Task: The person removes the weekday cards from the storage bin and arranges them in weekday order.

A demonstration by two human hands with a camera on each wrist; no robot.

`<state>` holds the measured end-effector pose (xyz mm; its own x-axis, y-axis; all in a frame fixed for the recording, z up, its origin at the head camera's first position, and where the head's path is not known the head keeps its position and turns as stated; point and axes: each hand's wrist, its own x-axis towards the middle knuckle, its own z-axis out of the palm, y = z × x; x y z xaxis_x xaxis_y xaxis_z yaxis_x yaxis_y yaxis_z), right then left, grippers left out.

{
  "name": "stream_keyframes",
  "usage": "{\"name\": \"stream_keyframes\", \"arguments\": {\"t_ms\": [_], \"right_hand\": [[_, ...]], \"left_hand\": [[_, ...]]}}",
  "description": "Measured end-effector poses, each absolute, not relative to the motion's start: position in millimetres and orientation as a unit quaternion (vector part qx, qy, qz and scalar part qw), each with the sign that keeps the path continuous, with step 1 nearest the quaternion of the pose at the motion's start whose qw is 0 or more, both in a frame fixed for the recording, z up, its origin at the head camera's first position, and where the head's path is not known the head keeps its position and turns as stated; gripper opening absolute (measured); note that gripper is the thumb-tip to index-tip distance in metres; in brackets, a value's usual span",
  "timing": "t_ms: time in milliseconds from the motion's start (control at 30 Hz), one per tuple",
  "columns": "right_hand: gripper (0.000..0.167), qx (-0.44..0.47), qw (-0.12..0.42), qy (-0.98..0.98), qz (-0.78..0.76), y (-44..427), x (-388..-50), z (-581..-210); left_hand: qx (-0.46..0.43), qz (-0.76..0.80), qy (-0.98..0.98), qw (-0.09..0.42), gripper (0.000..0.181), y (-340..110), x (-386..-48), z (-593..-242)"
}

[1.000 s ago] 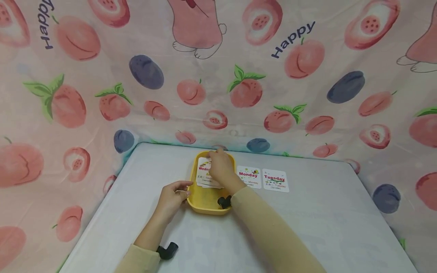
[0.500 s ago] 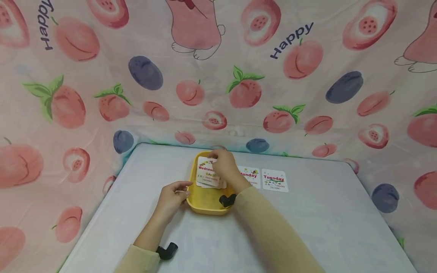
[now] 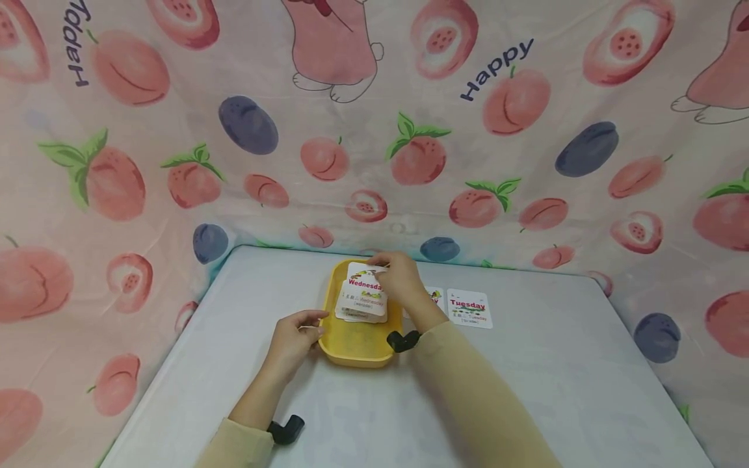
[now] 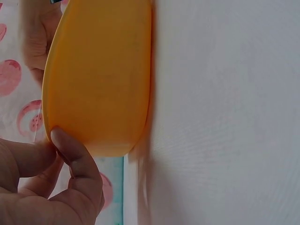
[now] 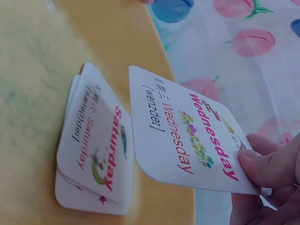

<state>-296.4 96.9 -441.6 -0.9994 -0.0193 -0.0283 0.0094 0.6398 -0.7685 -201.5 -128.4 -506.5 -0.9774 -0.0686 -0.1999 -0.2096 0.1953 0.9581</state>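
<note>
The right hand (image 3: 404, 279) pinches the Wednesday card (image 3: 365, 286) by its upper right edge, above the yellow tray (image 3: 357, 344). In the right wrist view the Wednesday card (image 5: 187, 136) is tilted and apart from a small stack whose top card reads Saturday (image 5: 96, 140); the thumb of the right hand (image 5: 272, 173) lies on its printed face. The left hand (image 3: 295, 338) grips the tray's left rim. Seen from the left wrist, the thumb and finger of the left hand (image 4: 61, 178) pinch the rim of the tray (image 4: 101, 79).
To the right of the tray lie the Tuesday card (image 3: 470, 309) and a Monday card (image 3: 434, 296), which the right hand partly covers. A fruit-printed cloth (image 3: 363, 175) hangs behind the white table (image 3: 234, 312).
The Wednesday card has come up off the stack and moved slightly right in the right hand, uncovering the card beneath. The left hand and tray have stayed in place.
</note>
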Motion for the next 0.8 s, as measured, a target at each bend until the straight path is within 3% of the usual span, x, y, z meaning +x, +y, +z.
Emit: {"name": "stream_keyframes", "arguments": {"t_ms": [800], "right_hand": [[0.031, -0.015, -0.004, 0.919, -0.395, 170.1, -280.9, -421.3]], "left_hand": [[-0.103, 0.623, 0.773, 0.060, 0.034, -126.9, -200.7, -507.8]]}}
